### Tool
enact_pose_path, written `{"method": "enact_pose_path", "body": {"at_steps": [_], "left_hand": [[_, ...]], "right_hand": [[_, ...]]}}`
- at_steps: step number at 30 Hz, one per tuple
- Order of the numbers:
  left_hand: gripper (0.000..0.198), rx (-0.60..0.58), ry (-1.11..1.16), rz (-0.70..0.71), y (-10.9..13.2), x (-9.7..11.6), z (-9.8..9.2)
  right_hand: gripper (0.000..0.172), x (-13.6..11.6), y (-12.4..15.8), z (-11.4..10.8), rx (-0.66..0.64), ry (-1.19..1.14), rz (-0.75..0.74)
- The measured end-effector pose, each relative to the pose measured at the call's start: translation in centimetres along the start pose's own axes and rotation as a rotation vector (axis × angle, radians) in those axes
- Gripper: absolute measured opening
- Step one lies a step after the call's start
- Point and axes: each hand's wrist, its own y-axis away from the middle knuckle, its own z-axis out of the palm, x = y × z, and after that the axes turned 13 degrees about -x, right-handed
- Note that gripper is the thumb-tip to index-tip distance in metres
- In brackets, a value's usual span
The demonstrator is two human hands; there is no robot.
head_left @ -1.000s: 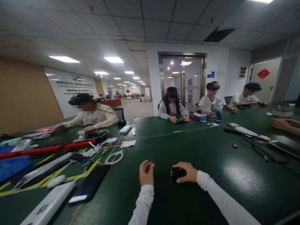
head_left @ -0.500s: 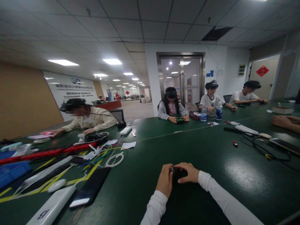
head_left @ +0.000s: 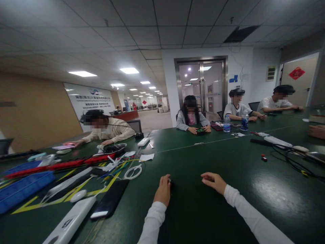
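Left hand (head_left: 163,190) is curled around a small black part (head_left: 172,185), so most of it is hidden behind the fingers and I can't make out what it is. It sits low over the dark green counter (head_left: 203,217), right in front of the person. Right hand (head_left: 212,181) is well apart from it, holding nothing, fingers loosely bent and resting on the counter. Off to the left there's a black phone (head_left: 111,202) lying flat, a white cable loop (head_left: 132,171) just past it, a white power strip (head_left: 69,222) near the edge and a blue tray (head_left: 22,189). A tiny red thing (head_left: 264,158) sits off to the right. Other people are seated along the far side.
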Motion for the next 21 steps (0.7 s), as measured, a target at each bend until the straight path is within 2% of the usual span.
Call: {"method": "enact_pose_path", "body": {"at_steps": [3, 8, 13, 16, 21], "left_hand": [[0.033, 0.117, 0.026, -0.075, 0.1, -3.5, -1.8], [0.031, 0.329, 0.059, -0.169, 1.4, -8.2, -4.9], [0.033, 0.365, 0.045, -0.174, 2.8, -11.9, -6.8], [0.037, 0.416, 0.045, -0.187, 3.2, -12.5, -6.8], [0.037, 0.388, 0.027, -0.254, 3.2, -10.7, -6.6]], "right_hand": [[0.038, 0.3, 0.1, -0.4, 0.032, -0.016, 0.029], [0.038, 0.3, 0.2, -0.5, 0.027, -0.015, 0.035], [0.037, 0.5, 0.4, -0.2, 0.013, -0.016, 0.021], [0.038, 0.6, 0.6, -0.1, -0.006, -0.01, 0.039], [0.035, 1.0, 1.0, 0.0, -0.059, 0.009, 0.04]]}}
